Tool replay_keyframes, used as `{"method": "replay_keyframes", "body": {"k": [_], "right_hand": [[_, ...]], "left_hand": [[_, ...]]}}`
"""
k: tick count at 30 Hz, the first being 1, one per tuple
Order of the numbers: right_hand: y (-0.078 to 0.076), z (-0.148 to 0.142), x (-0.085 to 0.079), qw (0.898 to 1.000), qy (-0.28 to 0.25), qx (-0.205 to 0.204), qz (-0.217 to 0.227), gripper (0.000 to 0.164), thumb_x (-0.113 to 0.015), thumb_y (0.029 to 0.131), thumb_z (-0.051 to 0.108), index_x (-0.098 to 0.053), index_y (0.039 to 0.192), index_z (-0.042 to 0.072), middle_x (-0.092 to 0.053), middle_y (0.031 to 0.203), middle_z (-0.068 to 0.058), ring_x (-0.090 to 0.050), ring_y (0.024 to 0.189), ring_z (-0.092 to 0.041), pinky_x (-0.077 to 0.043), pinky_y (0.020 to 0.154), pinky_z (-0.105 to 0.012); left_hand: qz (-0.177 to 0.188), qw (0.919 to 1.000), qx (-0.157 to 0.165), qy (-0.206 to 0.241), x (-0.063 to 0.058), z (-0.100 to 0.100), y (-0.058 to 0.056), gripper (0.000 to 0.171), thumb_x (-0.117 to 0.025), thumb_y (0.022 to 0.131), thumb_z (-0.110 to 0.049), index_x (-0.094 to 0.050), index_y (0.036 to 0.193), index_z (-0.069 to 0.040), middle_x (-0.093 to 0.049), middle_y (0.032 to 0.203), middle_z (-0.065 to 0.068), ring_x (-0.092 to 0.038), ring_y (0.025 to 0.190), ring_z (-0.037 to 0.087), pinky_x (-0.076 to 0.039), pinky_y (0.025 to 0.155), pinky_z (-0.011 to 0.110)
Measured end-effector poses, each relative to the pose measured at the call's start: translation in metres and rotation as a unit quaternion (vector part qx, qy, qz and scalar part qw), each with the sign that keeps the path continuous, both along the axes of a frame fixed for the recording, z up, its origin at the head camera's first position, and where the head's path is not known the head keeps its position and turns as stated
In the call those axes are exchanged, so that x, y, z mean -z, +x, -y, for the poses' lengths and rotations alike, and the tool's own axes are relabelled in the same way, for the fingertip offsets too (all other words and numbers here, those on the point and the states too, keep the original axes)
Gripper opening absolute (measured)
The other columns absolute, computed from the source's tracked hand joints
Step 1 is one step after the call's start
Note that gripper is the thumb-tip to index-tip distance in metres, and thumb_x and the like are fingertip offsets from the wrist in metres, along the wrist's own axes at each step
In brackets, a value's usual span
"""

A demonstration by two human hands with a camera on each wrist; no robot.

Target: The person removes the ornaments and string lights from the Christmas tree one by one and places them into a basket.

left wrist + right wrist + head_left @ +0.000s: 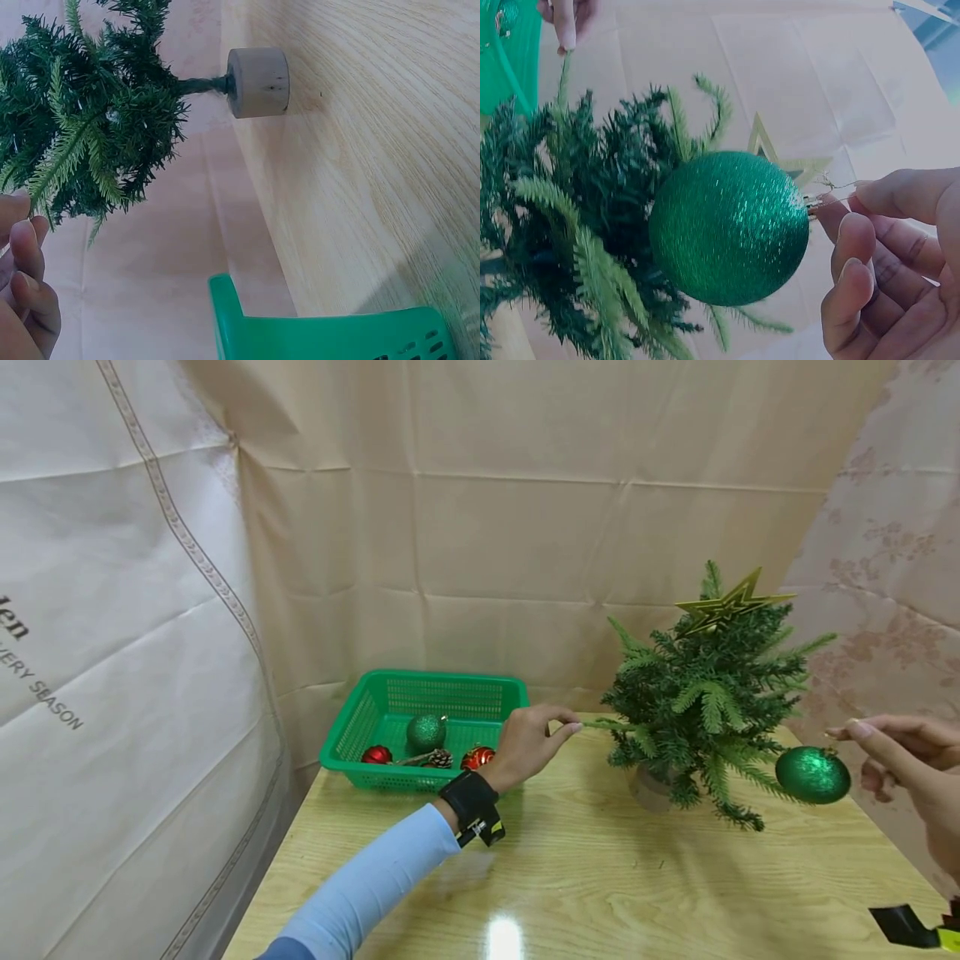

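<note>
A small artificial Christmas tree (697,702) with a gold star (735,602) at its top stands on the table at the right. My left hand (528,743) pinches the tip of a light green branch (56,161) on the tree's left side. At the tree's right, my right hand (918,768) holds a shiny green ball ornament (813,775) by the thin loop at its cap, between thumb and finger. The right wrist view shows the ball (731,229) close in front of the branches, hiding part of them. The tree's round base (259,82) rests on the table.
A green plastic basket (348,727) stands behind my left forearm. It contains a glittery green ball (426,734), a red ball (377,754), a pine cone (440,759) and a patterned red ball (477,757). Cloth (525,527) hangs behind the wooden table (600,885).
</note>
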State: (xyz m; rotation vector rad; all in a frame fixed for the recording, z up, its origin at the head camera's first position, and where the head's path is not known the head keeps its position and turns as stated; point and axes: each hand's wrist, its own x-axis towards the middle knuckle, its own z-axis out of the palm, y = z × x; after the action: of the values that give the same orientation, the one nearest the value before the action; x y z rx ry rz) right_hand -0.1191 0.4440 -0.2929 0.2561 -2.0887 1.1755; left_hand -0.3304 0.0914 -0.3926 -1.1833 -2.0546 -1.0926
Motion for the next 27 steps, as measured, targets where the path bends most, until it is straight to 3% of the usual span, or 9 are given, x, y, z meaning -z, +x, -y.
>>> {"method": "replay_keyframes", "body": {"k": [9, 14, 17, 22, 27], "right_hand": [[0.001, 0.025, -0.004, 0.994, -0.057, -0.083, 0.041, 0.023, -0.050, 0.105, -0.008, -0.067, 0.119, -0.004, -0.073, 0.104, 0.006, -0.042, 0.059, -0.015, -0.026, 0.052, -0.032], [0.001, 0.040, -0.004, 0.997, 0.011, -0.019, 0.079, 0.019, -0.054, 0.106, -0.001, -0.067, 0.120, -0.002, -0.070, 0.104, 0.008, -0.043, 0.060, -0.016, -0.031, 0.052, -0.032], [0.000, 0.050, -0.002, 0.992, 0.060, 0.020, 0.107, 0.020, -0.056, 0.107, 0.006, -0.065, 0.123, -0.002, -0.068, 0.100, 0.007, -0.046, 0.062, -0.017, -0.035, 0.053, -0.032], [-0.005, 0.067, 0.000, 0.986, 0.068, 0.007, 0.149, 0.021, -0.059, 0.107, 0.013, -0.065, 0.122, 0.000, -0.065, 0.091, -0.003, -0.050, 0.064, -0.020, -0.040, 0.055, -0.032], [-0.009, 0.086, 0.004, 0.982, 0.089, -0.017, 0.166, 0.022, -0.061, 0.106, 0.017, -0.066, 0.123, 0.004, -0.067, 0.100, -0.004, -0.056, 0.069, -0.019, -0.044, 0.059, -0.032]], "left_hand": [[0.002, 1.0000, 0.002, 0.001, 0.003, 0.001, -0.001, 0.014, -0.070, 0.101, -0.021, -0.078, 0.109, -0.013, -0.075, 0.110, 0.004, -0.046, 0.060, 0.005, -0.035, 0.058, 0.020], [-0.002, 1.0000, 0.000, 0.001, 0.002, 0.001, -0.001, 0.015, -0.069, 0.101, -0.022, -0.078, 0.109, -0.014, -0.075, 0.108, 0.003, -0.045, 0.059, 0.005, -0.034, 0.056, 0.020], [-0.002, 1.0000, -0.003, 0.002, 0.000, 0.000, 0.000, 0.014, -0.070, 0.101, -0.022, -0.078, 0.109, -0.014, -0.076, 0.107, 0.003, -0.045, 0.058, 0.004, -0.033, 0.056, 0.020], [-0.008, 0.9998, -0.010, 0.012, 0.000, 0.001, 0.000, 0.014, -0.070, 0.101, -0.022, -0.079, 0.108, -0.013, -0.076, 0.104, 0.002, -0.044, 0.057, 0.004, -0.032, 0.055, 0.019], [-0.018, 0.9993, -0.016, 0.028, -0.001, 0.001, 0.002, 0.012, -0.072, 0.099, -0.019, -0.079, 0.106, -0.011, -0.076, 0.100, 0.002, -0.044, 0.058, 0.004, -0.032, 0.057, 0.017]]}}
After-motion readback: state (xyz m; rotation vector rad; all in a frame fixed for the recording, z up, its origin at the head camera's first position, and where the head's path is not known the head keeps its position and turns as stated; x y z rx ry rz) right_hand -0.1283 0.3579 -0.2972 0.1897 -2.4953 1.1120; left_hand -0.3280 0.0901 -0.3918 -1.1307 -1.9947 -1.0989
